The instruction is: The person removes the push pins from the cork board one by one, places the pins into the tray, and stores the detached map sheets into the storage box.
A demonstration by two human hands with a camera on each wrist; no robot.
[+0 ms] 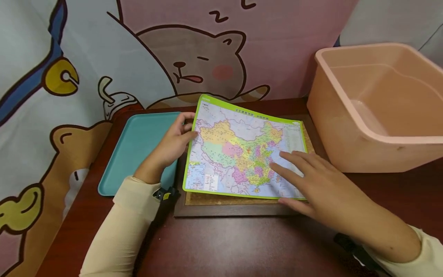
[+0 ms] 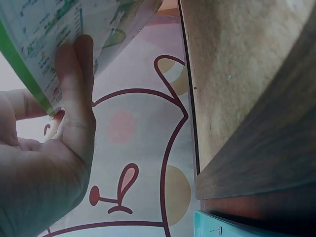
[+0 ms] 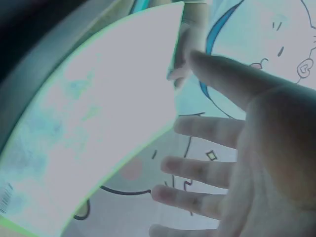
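Map sheet (image 1: 242, 150), green-bordered and colour-printed, lies over a wooden frame with a cork-like board (image 1: 221, 206), far-left corner lifted off it. Left hand (image 1: 173, 144) holds the sheet's left edge: thumb on the printed top, fingers (image 2: 74, 79) curled underneath, per the left wrist view. Right hand (image 1: 311, 181) is spread, fingers straight, resting flat on the sheet's right part near its front-right corner; gripping nothing. In the right wrist view the fingers (image 3: 197, 168) are splayed beside the washed-out sheet. Frame sits on a dark red-brown desk (image 1: 242, 246). Teal tray (image 1: 138, 150) is just left of the frame, under the left wrist. Pink plastic tub (image 1: 377, 107) is right of the frame, near it, whether touching I can't tell. Cartoon bear cloth (image 1: 194, 57) hangs behind the frame. Both forearms in cream sleeves.
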